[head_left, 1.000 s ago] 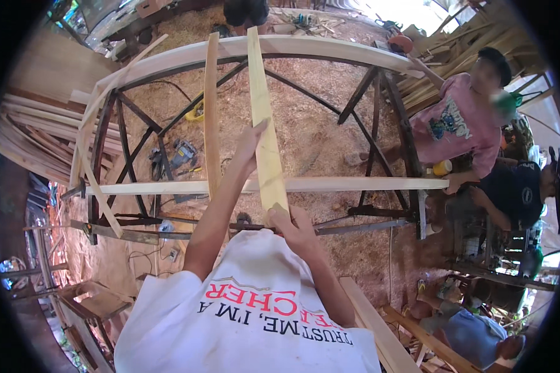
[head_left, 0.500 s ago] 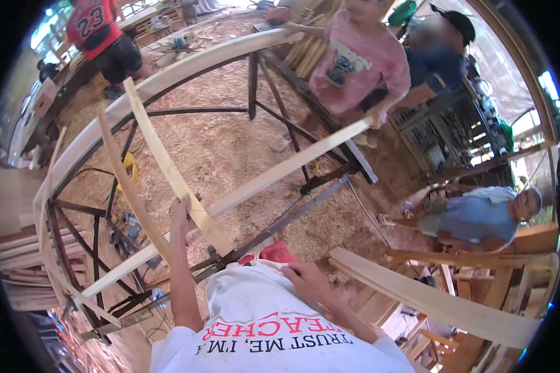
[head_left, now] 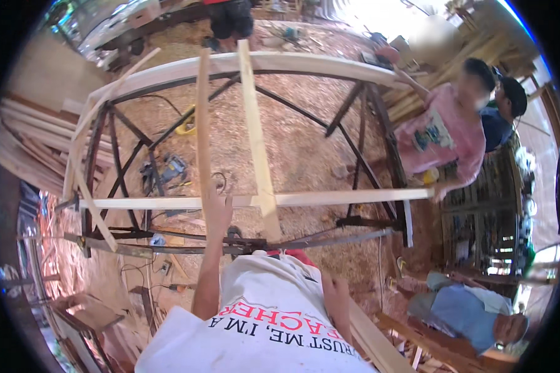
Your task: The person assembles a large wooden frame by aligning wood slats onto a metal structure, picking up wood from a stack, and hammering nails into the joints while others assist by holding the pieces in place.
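My left hand (head_left: 218, 214) lies at the near end of a narrow wooden strip (head_left: 203, 124), its thumb apart from the fingers. Just right of it a wider pale wooden slat (head_left: 252, 124) runs from the far curved board (head_left: 280, 62) toward my waist. Both pieces cross a long pale slat (head_left: 348, 196) lying sideways over a dark frame (head_left: 292, 107). Beside my white shirt hangs my right hand (head_left: 337, 291), its fingers mostly hidden. A co-worker in pink (head_left: 445, 133) has one hand at the long slat's right end and the other by the far board.
Power tools (head_left: 168, 168) and a yellow item (head_left: 185, 121) lie among shavings inside the frame. A thin bent strip (head_left: 84, 146) leans over its left end. Stacked boards (head_left: 41, 133) are at left. A person in blue (head_left: 463, 311) is at lower right; a thick board (head_left: 373, 339) lies beside my right side.
My left hand has left the wider slat and moved to the narrow strip. My right hand has dropped lower beside my shirt. The whole view has turned to the left.
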### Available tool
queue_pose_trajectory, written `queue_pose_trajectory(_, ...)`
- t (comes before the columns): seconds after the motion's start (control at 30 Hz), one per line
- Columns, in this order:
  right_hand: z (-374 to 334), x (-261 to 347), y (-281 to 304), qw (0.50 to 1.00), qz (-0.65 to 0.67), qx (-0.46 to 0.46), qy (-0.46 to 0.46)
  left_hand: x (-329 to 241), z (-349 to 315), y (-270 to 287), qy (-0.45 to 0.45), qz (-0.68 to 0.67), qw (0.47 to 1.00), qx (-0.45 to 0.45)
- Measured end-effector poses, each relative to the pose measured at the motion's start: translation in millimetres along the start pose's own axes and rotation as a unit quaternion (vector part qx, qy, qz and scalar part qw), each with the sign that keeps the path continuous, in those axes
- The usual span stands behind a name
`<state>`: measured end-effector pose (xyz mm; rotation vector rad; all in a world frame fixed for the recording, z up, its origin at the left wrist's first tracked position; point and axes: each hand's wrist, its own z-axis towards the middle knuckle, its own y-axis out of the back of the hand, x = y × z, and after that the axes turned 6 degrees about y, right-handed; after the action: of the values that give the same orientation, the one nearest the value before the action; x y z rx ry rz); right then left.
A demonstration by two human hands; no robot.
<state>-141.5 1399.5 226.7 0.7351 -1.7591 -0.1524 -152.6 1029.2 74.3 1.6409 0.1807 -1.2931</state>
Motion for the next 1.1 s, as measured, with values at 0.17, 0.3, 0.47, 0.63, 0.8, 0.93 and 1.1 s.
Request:
queue_pose_trajectory(0.17,250,117,-100,0.954,-0.117,0.124,0.247,70,-43,43,0.069,0.180,0.972,-0.131)
queue_pose_trajectory(0.3,351,281,-71,0.913,-0.159,0.033,0.375,136,-71,35,0.140,0.092,0.983,-0.073)
queue_pose_trajectory(0.47,317,391,-46,0.852,-0.074,-0.101,0.508,132,-110,31,0.316,-0.174,0.932,0.027)
queue_pose_trajectory(0.63,253,171,-144,0.942,-0.056,0.056,0.328,101,-119,16,0.310,-0.100,0.945,-0.009)
queue_pose_trajectory(0.8,191,13,-158,0.918,-0.104,0.254,0.286,102,-110,12,0.332,-0.086,0.939,-0.035)
queue_pose_trajectory(0.93,156,-8,-140,0.926,-0.103,0.292,0.217,70,-91,19,0.307,-0.061,0.950,-0.016)
queue_pose_trajectory(1.1,172,-31,-139,0.934,-0.242,0.157,0.210,86,-72,17,0.296,-0.009,0.951,-0.086)
